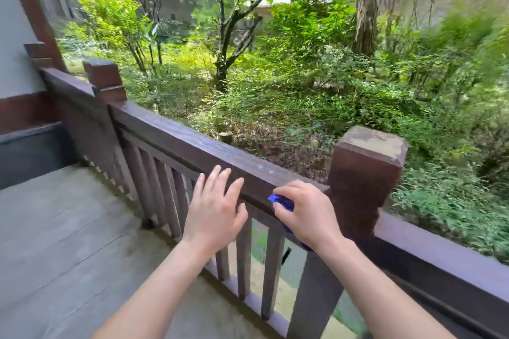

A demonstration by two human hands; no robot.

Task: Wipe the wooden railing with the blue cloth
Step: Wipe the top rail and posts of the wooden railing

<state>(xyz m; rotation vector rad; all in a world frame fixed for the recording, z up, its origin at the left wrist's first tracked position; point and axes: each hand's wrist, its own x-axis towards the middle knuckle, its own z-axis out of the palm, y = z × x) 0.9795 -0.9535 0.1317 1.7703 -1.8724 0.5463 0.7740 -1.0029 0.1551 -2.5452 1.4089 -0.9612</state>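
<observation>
The dark brown wooden railing (176,140) runs from the left corner post down to the right, with slats under its top rail. My right hand (305,209) is closed on the bunched blue cloth (283,202) and presses it against the inner side of the top rail, just left of a square post. Most of the cloth is hidden under my fingers. My left hand (217,206) is flat with fingers spread, fingertips at the rail's near edge, holding nothing.
A thick square post (366,173) with a weathered cap stands right of my right hand. A second post (104,80) marks the left corner. Grey stone floor (68,228) lies at lower left. Shrubs and trees fill the ground beyond the railing.
</observation>
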